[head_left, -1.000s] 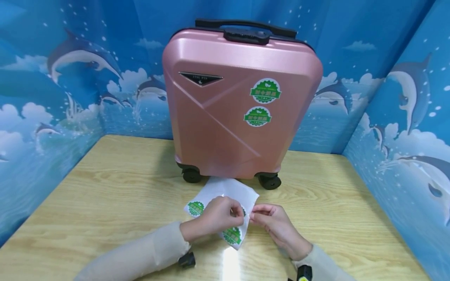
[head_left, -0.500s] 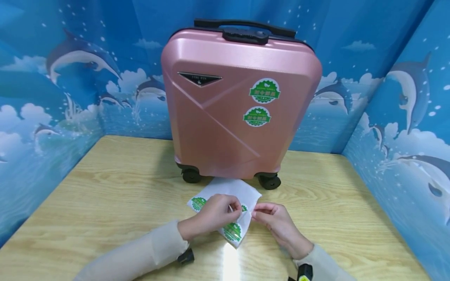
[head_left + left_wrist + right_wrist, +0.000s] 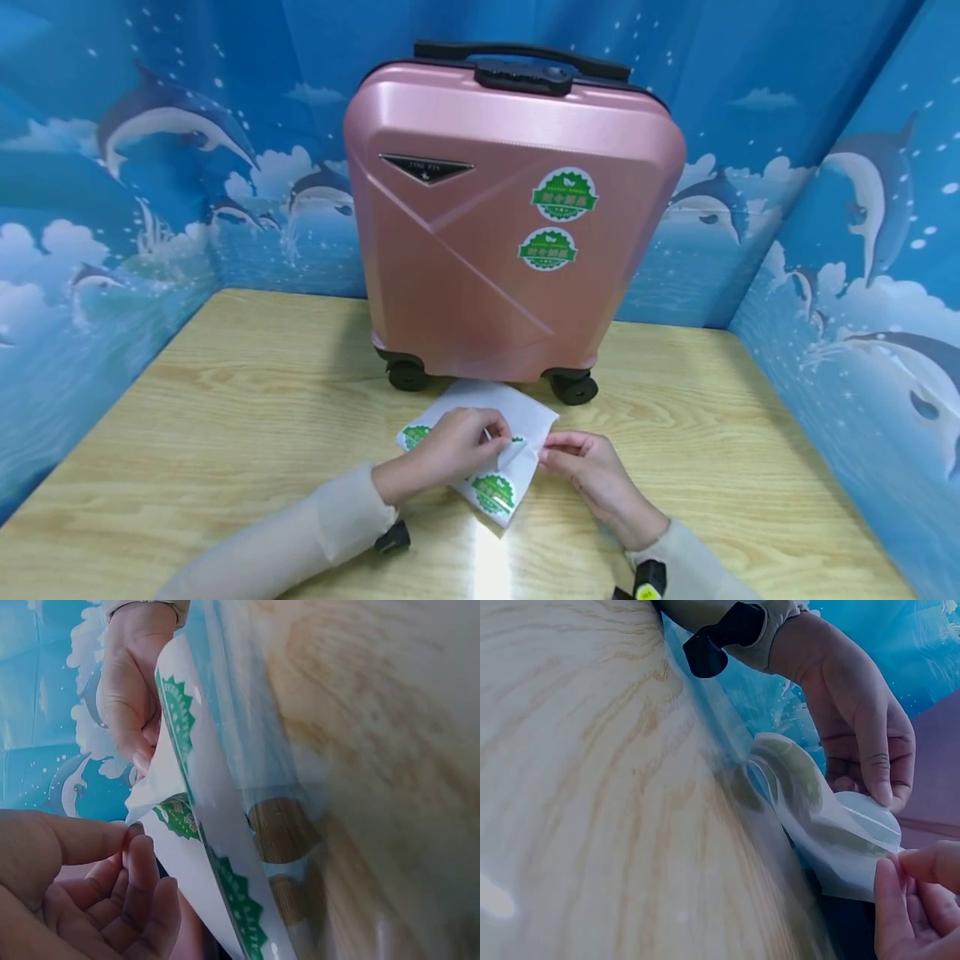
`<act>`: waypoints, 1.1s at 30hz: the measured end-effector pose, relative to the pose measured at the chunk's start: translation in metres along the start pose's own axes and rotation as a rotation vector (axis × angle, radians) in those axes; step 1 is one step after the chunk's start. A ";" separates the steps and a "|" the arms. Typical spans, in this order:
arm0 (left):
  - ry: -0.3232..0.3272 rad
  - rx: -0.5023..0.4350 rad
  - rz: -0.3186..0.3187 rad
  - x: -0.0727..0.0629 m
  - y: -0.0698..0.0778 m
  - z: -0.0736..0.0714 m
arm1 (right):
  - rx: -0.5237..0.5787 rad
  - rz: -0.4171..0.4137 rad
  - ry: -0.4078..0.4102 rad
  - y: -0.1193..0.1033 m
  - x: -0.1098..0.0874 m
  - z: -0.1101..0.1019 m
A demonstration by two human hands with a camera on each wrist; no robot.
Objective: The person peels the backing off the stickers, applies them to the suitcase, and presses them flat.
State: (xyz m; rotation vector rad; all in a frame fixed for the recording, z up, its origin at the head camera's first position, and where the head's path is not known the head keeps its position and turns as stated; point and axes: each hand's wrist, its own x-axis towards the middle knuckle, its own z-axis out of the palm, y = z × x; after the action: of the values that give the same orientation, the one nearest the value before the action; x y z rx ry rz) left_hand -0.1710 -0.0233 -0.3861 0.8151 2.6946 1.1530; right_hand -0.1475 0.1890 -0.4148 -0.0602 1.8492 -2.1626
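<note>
A white sheet (image 3: 517,404) printed with round green-and-white stickers is held just in front of a pink suitcase (image 3: 465,283). My left hand (image 3: 453,446) pinches the edge of one sticker (image 3: 513,452) between thumb and forefinger. That sticker is partly lifted, its pale back curling up in the right wrist view (image 3: 866,816). At the sheet's right edge, my right hand (image 3: 596,479) grips the paper between thumb and fingertips. Another green sticker (image 3: 492,493) lies flat on the sheet's near corner. The left hand covers part of the sheet.
Two matching stickers (image 3: 564,194) are on the suitcase's upper right front, and a dark triangular badge (image 3: 427,168) is at its upper left. The suitcase stands on black wheels (image 3: 574,388) on a wooden table (image 3: 262,400). Blue dolphin-print curtains (image 3: 300,100) enclose the back and sides.
My left hand has drawn slightly back to the left, and more of the sticker has come up from the sheet. The right hand stays nearly in place.
</note>
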 end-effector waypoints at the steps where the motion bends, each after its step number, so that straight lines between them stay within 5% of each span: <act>1: -0.002 -0.005 -0.007 0.000 0.000 -0.001 | -0.003 0.001 0.000 0.000 0.000 0.000; 33: 0.114 -0.068 0.066 0.007 -0.009 -0.013 | -0.087 0.001 -0.030 -0.003 0.005 -0.014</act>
State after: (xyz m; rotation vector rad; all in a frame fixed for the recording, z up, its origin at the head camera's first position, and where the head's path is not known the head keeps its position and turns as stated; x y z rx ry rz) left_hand -0.1846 -0.0337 -0.3825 0.8586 2.7201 1.3372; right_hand -0.1564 0.2016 -0.4155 -0.1091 1.9255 -2.0684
